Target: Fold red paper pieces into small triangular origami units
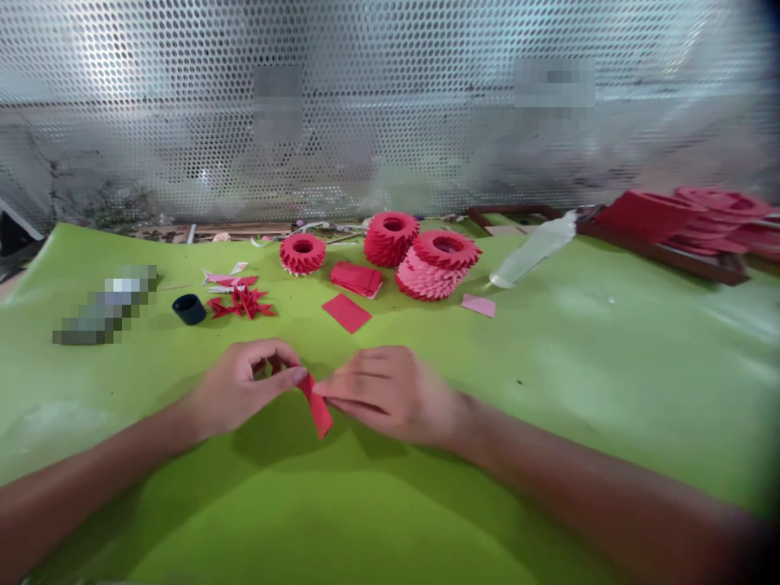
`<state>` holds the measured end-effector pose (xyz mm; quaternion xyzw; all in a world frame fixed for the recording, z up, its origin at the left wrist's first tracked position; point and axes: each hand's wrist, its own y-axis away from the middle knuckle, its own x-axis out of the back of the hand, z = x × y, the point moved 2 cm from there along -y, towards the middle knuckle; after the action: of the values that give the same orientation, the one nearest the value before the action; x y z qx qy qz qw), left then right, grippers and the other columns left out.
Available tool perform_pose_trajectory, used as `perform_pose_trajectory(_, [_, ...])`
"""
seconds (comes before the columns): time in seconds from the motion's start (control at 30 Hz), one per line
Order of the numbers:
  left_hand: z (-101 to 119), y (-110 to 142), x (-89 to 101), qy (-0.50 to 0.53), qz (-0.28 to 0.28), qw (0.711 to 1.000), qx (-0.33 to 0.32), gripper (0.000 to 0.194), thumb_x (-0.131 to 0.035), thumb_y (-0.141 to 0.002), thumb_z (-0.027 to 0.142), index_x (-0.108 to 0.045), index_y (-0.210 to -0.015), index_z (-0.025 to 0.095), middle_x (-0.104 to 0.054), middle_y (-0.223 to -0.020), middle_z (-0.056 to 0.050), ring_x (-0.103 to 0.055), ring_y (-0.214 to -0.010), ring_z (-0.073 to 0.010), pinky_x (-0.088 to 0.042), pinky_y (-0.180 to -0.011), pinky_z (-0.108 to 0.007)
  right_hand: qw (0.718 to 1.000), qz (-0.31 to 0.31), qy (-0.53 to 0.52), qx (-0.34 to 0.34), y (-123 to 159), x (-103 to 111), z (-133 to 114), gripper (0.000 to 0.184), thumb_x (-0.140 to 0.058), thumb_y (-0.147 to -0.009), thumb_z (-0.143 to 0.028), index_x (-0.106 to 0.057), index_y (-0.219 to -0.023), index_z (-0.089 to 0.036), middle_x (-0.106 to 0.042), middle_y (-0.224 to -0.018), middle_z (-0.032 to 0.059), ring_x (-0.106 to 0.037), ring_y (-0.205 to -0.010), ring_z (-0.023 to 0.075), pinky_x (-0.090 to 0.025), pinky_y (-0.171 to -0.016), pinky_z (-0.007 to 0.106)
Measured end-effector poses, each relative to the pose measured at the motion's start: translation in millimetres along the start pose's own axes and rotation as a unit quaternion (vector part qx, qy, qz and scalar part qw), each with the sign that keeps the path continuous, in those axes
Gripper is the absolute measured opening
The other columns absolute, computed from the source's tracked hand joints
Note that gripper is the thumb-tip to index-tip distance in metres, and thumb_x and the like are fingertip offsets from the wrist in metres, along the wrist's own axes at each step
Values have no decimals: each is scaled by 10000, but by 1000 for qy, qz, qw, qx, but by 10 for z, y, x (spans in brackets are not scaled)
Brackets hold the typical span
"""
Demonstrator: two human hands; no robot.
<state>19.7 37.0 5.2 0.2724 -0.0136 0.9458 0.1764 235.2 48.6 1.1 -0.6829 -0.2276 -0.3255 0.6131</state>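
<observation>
A folded strip of red paper (318,409) lies on the green table cover (548,366) between my two hands. My left hand (244,388) pinches the strip's upper end with thumb and forefinger, its other fingers curled. Fingers held close together, my right hand (390,392) presses its fingertips on the strip's right edge. Both forearms reach in from the bottom of the view.
Behind the hands lie a flat red paper square (346,313), a stack of red sheets (357,279), three ring-shaped red and pink folded paper models (435,264), small folded red pieces (244,302), a dark round cap (188,309), and a pink slip (478,305). A perforated metal screen closes the back.
</observation>
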Motion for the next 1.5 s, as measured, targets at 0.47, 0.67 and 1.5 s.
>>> perform_pose_trajectory(0.47, [0,44,-40,7,8,1000,-4,254,-686,-847,421,-792,-920,201,-790,-877,-53,-686,-727,-202,-508,-627,-293,961,-94,-199,-169,-34,-38,-28,123,-674,-947,-264,-753,-931,-170,-783,-841,17,-669,-683,115,-496,-673,237])
perform_pose_trajectory(0.67, [15,28,-70,-27,-38,998,-30,331,-609,-926,464,-752,-1083,209,-772,-952,-51,-678,-792,-190,-509,-667,-280,994,-26,-105,-26,-27,-31,-46,129,-630,-977,-212,-745,-967,-153,-786,-883,10,-670,-749,111,-493,-773,269])
perform_pose_trajectory(1.5, [-16,43,-43,16,-46,999,-7,258,-730,-819,435,-805,-805,189,-760,-737,-54,-627,-640,-174,-442,-575,-258,872,-175,-379,-257,-34,-12,-123,171,-635,-962,-317,-717,-979,-167,-672,-734,-21,-521,-562,74,-380,-528,190])
